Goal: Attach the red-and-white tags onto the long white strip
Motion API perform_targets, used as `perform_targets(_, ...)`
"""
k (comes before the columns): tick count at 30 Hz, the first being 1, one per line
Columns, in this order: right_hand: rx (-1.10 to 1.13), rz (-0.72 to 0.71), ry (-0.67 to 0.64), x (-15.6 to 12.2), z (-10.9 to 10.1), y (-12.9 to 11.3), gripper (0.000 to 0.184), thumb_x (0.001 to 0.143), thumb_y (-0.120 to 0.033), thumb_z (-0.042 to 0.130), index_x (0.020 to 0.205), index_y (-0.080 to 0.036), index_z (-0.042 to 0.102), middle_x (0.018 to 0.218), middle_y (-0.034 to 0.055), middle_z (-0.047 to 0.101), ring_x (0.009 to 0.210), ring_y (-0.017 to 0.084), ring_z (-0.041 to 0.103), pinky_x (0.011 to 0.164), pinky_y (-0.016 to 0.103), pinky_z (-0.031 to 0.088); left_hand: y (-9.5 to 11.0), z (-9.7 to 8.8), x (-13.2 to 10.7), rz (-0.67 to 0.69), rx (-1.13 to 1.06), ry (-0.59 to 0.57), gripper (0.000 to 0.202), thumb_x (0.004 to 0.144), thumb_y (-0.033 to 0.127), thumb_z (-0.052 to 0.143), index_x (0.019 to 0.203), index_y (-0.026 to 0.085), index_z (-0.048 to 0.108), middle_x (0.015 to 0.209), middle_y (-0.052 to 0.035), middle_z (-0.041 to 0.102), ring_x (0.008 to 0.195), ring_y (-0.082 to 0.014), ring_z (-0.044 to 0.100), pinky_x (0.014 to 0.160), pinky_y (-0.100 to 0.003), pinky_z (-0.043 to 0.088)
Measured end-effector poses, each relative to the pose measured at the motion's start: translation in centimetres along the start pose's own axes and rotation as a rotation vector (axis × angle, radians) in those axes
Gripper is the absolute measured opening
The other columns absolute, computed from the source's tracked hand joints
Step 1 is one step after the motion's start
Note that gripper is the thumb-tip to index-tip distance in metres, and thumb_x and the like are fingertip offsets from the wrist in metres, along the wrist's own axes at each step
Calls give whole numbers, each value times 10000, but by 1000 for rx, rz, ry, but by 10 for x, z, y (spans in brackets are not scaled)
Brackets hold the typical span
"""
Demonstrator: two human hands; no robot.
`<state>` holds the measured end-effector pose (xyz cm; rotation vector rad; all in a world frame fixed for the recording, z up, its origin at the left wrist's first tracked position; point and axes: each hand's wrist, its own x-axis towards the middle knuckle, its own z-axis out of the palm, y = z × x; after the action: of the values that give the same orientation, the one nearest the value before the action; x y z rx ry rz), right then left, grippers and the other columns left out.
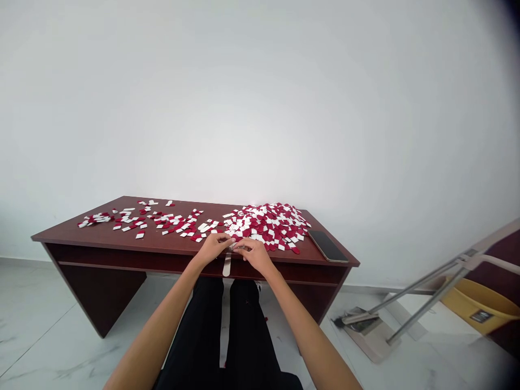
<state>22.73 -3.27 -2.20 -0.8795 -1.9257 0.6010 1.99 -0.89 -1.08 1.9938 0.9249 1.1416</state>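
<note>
My left hand and my right hand meet at the table's front edge, fingers pinched together. Between the fingertips is a small red-and-white piece, partly covered by them. Just below it, a pale strip with a rounded end hangs down in front of the edge; whether a hand grips it I cannot tell. Close behind my hands rises a big heap of flat red-and-white pieces. More such pieces lie scattered over the left and middle of the dark red table.
A dark phone lies at the table's right end. On the floor to the right are a long-handled dustpan, a brush and a yellow bin. A plain wall stands behind the table. My legs are beneath it.
</note>
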Motion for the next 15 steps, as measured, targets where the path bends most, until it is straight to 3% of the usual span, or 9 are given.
perform_targets(5, 39, 22, 66, 0, 4, 6, 162, 911, -360, 685, 878, -248, 797, 846, 21, 743, 458, 121, 520, 523, 290, 469, 0, 1, 1, -10, -48, 117, 448, 969, 534, 545, 763, 157, 676, 726, -25, 641, 702, -165, 553, 662, -262, 408)
perform_targets(9, 30, 60, 32, 0, 2, 4, 183, 910, -389, 685, 881, -239, 786, 843, 20, 740, 462, 118, 541, 535, 285, 483, -1, 0, -1, -12, -58, 61, 394, 920, 533, 636, 812, 160, 705, 753, -26, 656, 687, -161, 550, 637, -257, 407)
perform_targets(12, 36, 94, -2, 1, -2, -1, 203, 925, -426, 669, 964, -239, 736, 851, 11, 733, 534, 139, 633, 620, 290, 526, -2, 0, -3, 2, -42, 74, 374, 919, 522, 645, 831, 163, 702, 754, -23, 656, 673, -155, 549, 629, -253, 412)
perform_targets(15, 87, 159, 62, 2, -6, -4, 271, 948, -468, 629, 1113, -254, 646, 983, 17, 727, 554, 135, 657, 630, 291, 536, -3, 2, -5, 40, 17, 77, 350, 934, 505, 629, 873, 171, 712, 801, -34, 690, 724, -172, 596, 671, -261, 447)
